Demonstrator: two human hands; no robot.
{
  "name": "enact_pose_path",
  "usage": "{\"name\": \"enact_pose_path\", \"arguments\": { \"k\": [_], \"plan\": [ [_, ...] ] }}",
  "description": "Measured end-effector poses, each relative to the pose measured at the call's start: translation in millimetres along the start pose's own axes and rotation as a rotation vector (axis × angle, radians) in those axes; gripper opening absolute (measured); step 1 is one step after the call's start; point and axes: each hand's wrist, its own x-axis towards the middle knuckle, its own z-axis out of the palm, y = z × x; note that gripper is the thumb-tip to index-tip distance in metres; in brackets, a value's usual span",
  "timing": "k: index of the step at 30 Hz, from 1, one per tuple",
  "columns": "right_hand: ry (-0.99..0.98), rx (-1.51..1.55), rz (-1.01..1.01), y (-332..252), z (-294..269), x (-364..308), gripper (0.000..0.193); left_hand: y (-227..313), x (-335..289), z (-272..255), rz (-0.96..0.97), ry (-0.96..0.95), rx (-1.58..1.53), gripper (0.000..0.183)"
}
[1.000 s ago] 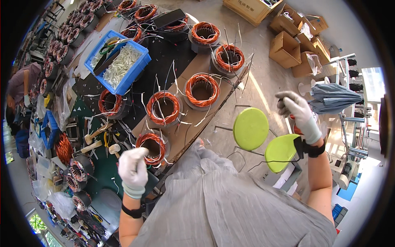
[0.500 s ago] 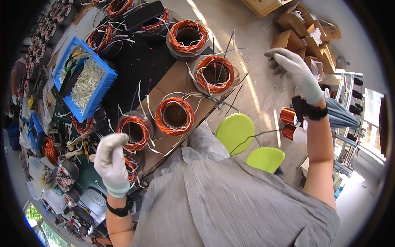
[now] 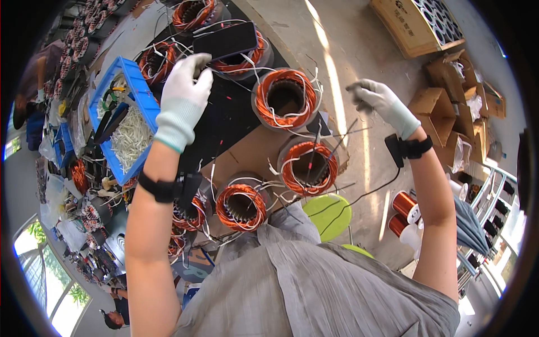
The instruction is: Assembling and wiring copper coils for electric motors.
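At one o'clock from the left hand (image 3: 188, 87), just off the finger ends: a dark phone (image 3: 227, 40), flat across a wound stator (image 3: 259, 53) on the worktop (image 3: 223, 109). Runs lengthwise from about eight o'clock to two, near end toward that hand; whether touched or not, hard to make out. Lies well off at ten o'clock from the right hand (image 3: 377, 100), so plainly nearer to the left. On the left, thumb and fingers parted, with nothing visible between them. On the right, fingers bent and blurred above the floor (image 3: 370, 42); whether holding anything, not possible to say. At nine o'clock from the right hand: a second stator (image 3: 307, 102). At eight o'clock from the left, beside the wrist: a blue bin (image 3: 140, 87) of pale tubes (image 3: 129, 143).
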Motion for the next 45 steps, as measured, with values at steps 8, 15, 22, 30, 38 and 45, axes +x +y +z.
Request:
{"name": "enact_pose_path", "arguments": {
  "k": [8, 15, 22, 30, 38, 45],
  "plan": [
    [0.026, 0.038, 0.097, 15.6, -0.4, 1.4, 0.029, -4.1, 96.4, 25.2, 0.052, -0.266, 0.771, 0.085],
    [0.068, 0.072, 0.101, -6.4, -7.6, 10.7, 0.029, 16.9, 60.7, -10.2, 0.123, 0.068, 0.58, 0.071],
    [-0.013, -0.126, -0.296, -186.9, 52.2, 16.9, 0.032, 27.3, -90.0, -174.9, 0.106, 0.511, 0.253, 0.062],
    [-0.603, -0.327, -0.049, -248.5, 274.4, 88.0, 0.075, -65.4, -259.4, -245.5, -0.518, 0.639, -0.442, 0.049],
    [-0.468, 0.395, 0.293, -179.6, 363.5, 125.6, 0.02, -91.1, -344.4, -231.0, -0.746, 0.639, -0.612, 0.053],
    [-0.358, 0.504, 0.309, -273.7, 377.1, 100.1, 0.018, -123.0, -417.7, -230.8, -0.809, 0.729, -0.816, 0.078]
  ]
}}
